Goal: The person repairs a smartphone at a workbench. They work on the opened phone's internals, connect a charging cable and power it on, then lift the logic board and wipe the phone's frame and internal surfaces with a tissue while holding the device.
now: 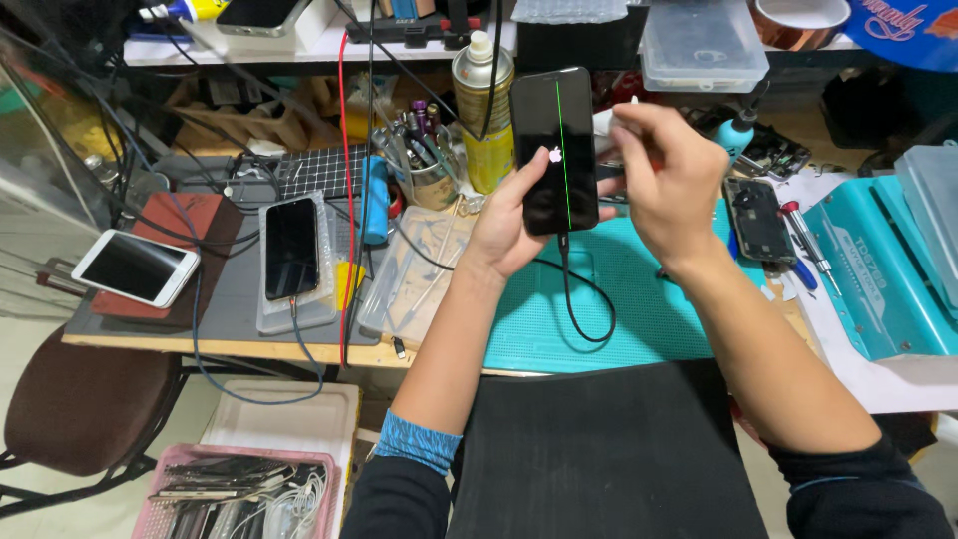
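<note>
Head view: left hand [504, 225] holds a black phone [555, 150] upright above a teal mat [639, 299], its fingers clamped on the phone's left edge and back. The phone's dark screen shows a small white logo and a thin green vertical line running down it. A black cable [579, 299] is plugged into the phone's bottom end and loops down over the mat. The right hand [664, 185] is just beside the phone's right edge, its fingers pinched together near the upper corner; whether they grip anything I cannot tell.

On the surface to the left, a second black phone [291, 248] lies in a clear tray [324, 304], also with a cable at its lower end. Farther left a white phone [135, 268] rests tilted on a reddish block [185, 225]. Behind the held phone stands a yellow spray can [484, 115], and beside it a cup of tools [424, 170]. Right of the hands an opened phone [756, 220] lies near a red-handled screwdriver [803, 235], with a teal machine [878, 279] at the far right. Below the surface, a pink basket [239, 494] holds parts and wires.
</note>
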Tool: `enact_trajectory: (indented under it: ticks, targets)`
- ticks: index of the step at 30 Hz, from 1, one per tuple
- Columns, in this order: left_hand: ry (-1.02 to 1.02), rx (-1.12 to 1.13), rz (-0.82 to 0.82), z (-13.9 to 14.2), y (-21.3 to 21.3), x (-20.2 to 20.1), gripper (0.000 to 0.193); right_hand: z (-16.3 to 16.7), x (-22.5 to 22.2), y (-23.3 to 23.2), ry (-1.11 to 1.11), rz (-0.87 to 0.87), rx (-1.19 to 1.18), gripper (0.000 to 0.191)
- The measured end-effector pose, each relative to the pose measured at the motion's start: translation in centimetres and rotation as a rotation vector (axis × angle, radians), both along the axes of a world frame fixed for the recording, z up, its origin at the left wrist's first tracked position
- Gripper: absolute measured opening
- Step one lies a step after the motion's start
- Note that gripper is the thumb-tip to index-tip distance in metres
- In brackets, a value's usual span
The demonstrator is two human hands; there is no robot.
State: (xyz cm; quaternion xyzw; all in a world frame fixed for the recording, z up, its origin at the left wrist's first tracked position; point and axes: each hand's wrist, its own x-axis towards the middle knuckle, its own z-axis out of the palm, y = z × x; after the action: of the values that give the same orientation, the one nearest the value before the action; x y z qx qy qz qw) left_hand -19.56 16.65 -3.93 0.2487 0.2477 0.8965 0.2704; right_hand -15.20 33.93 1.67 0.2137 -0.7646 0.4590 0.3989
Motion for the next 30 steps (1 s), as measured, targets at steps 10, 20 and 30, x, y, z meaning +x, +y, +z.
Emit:
enact_trajectory:
  ticks: [10, 20, 30]
  targets:
    - [0.014, -0.107, -0.028, -3.8, 2.1, -1.6, 0.063, 0.8, -1.2, 0.2, 0.353, -0.088, 0.535, 0.027]
    - [-0.026, -0.035, 0.038, -3.7, 0.7, -2.1, 0.072, 0.9, -0.2, -3.3, 0.411, 0.003, 0.659, 0.033]
    - [0.071, -0.073, 0.171, -3.3, -0.4, -1.9, 0.077, -0.4, -0.7, -4.2, 0.334, 0.118, 0.565, 0.027]
